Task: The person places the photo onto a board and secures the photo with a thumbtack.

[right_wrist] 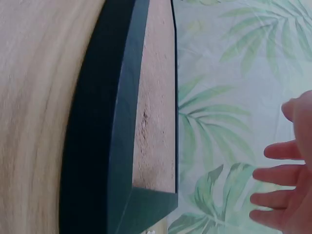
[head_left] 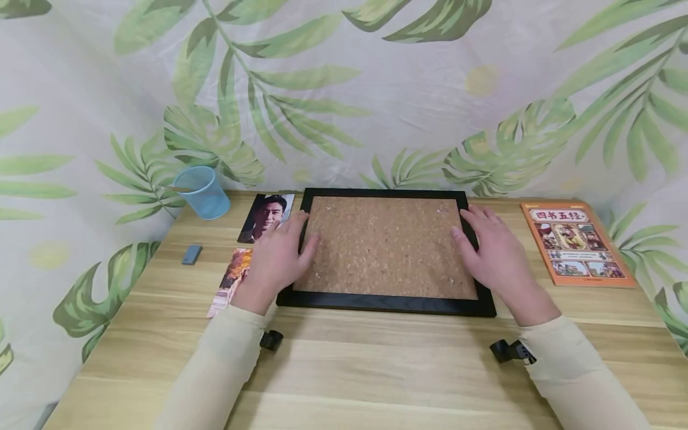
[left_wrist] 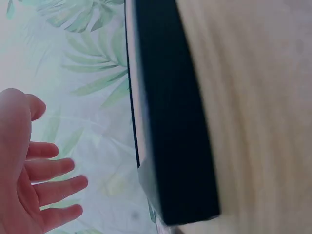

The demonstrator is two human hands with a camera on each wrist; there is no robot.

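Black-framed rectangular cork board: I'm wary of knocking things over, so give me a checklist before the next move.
Cork face of the black-framed rectangular cork board upward: ok.
Left hand at its left side, right hand at its right: ok.
Secure grip on both sides: not ok; both hands look spread, contact unclear.
Left hand clear of the dark rectangular portrait photo: cannot tell; it overlaps in the head view.
Orange-covered rectangular book apart from the board: ok.
Round translucent blue cup apart from the board: ok.

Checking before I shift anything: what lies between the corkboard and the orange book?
In the head view, the right hand lies between corkboard and book, with bare table between hand and book.
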